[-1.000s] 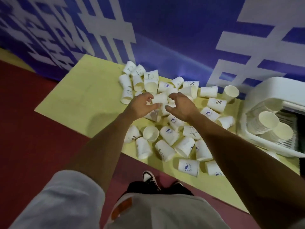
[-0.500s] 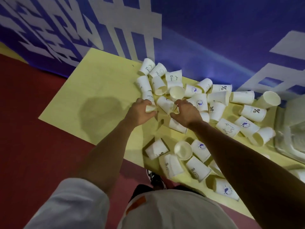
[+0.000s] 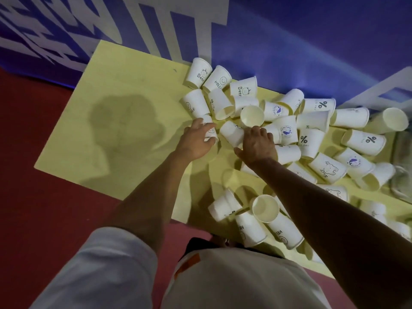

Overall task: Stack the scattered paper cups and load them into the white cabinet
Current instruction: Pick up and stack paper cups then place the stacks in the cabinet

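Smooth white paper cups (image 3: 350, 118) strewn over a flat, matte yellow board (image 3: 111, 85).
Behind the board hangs a glossy blue banner (image 3: 289, 41) with broad white strokes; dull red floor (image 3: 44, 208) borders its left edge. The tapered cups lie mostly on their sides across the board's right half. Near the board's middle, the left hand (image 3: 194, 141) curls round a face-printed cup (image 3: 211, 131). The right hand (image 3: 259, 144) lies knuckles-up over the cups just beside it, and I cannot tell whether it grips one.

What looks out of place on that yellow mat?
The paper cups lie scattered, nearly all tipped on their sides and jumbled across the yellow mat. The left hand grips one fallen cup; the right hand rests on the pile. No spill or crushed cup shows.
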